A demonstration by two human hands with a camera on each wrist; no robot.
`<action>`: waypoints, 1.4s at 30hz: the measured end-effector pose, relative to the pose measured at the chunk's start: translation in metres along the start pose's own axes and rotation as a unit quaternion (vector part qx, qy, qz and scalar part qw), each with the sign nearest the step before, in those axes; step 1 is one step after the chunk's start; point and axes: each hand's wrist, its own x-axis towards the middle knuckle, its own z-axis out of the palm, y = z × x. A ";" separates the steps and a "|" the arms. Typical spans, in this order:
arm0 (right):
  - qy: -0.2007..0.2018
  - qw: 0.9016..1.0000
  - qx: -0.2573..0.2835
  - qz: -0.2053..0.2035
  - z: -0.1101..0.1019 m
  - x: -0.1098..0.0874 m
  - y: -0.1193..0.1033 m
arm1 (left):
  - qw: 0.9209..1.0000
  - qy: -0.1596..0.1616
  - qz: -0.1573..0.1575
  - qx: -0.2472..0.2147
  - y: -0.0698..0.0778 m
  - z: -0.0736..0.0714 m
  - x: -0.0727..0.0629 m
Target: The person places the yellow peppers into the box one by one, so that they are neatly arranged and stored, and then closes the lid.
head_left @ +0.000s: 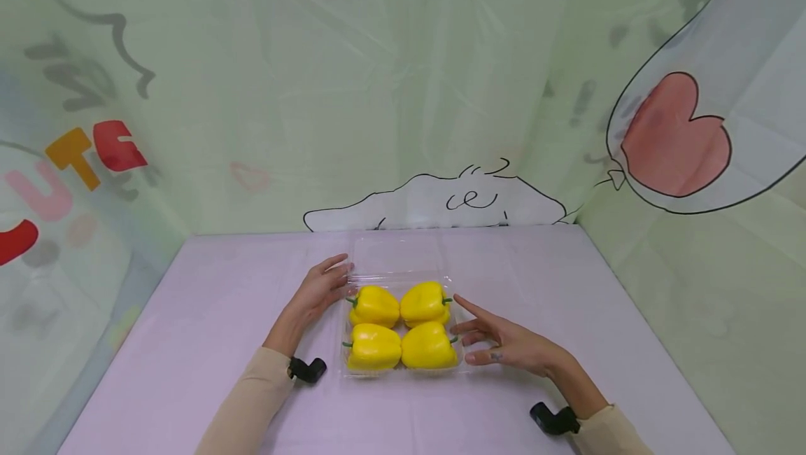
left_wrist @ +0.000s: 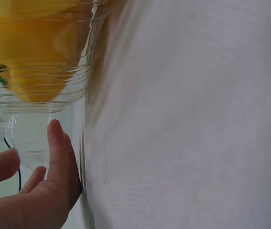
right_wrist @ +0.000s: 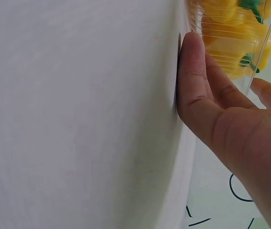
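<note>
A clear plastic box (head_left: 463, 350) stands on the table with its clear lid (head_left: 397, 254) folded back behind it. Inside are several yellow bell peppers (head_left: 429, 346) with green stems, two at the back and two at the front. My left hand (head_left: 320, 287) is at the back left corner by the lid, its fingers extended and pointing toward it. On the right side my right hand (head_left: 510, 344) has its fingers spread along the box wall, index finger at the upper edge. In the right wrist view, the thumb (right_wrist: 192, 62) lies low by the table next to the ribbed wall.
The table (head_left: 252, 266) has a pale lilac cover. Behind it hangs a light green curtain (head_left: 403, 91) with cartoon drawings, and a printed balloon (head_left: 749, 91) is on the right side. A black wrist camera (head_left: 554, 418) sits on each forearm.
</note>
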 end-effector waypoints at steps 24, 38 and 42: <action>-0.001 1.000 0.001 -0.006 0.000 -0.002 -0.002 | 0.996 -0.011 0.084 -0.037 0.013 0.000 -0.007; -0.004 1.000 0.004 -0.009 0.000 -0.002 -0.002 | 0.988 -0.027 0.143 -0.054 0.018 0.002 -0.018; -0.004 1.000 0.004 -0.010 0.000 -0.002 -0.001 | 0.984 -0.039 0.160 -0.068 0.017 0.001 -0.022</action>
